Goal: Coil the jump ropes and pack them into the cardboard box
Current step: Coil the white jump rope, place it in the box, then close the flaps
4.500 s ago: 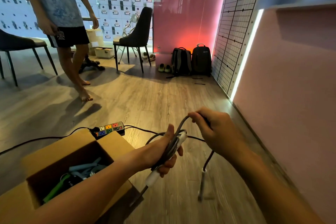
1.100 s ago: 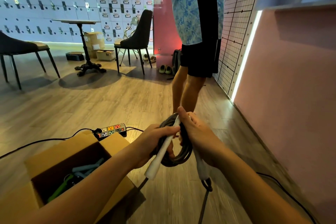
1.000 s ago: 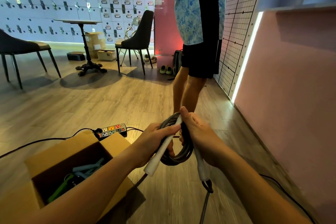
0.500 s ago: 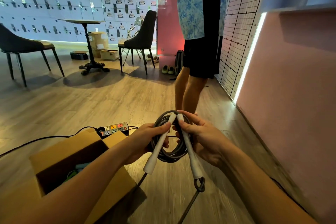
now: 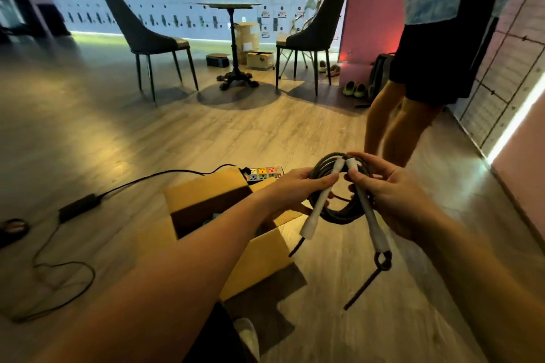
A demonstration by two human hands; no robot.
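Note:
A dark grey jump rope (image 5: 339,215) hangs coiled in a loop between my hands, its two white handles pointing down and apart. My left hand (image 5: 298,188) grips the coil and the left handle (image 5: 317,209). My right hand (image 5: 392,194) pinches the top of the right handle (image 5: 370,215), whose loose rope end dangles below. The open cardboard box (image 5: 206,191) stands on the floor just left of and below the coil; my left forearm hides most of its inside.
A person (image 5: 413,103) stands barefoot close behind the coil at right. A coloured power strip (image 5: 264,174) lies behind the box, its black cable and adapter (image 5: 78,211) trailing left. Two chairs and a round table (image 5: 233,44) stand further back. A pink wall runs along the right.
The view has swung left, bringing the second chair and the adapter cable into sight. The two handle tops have come together above the coil, and the coil sits closer to the box.

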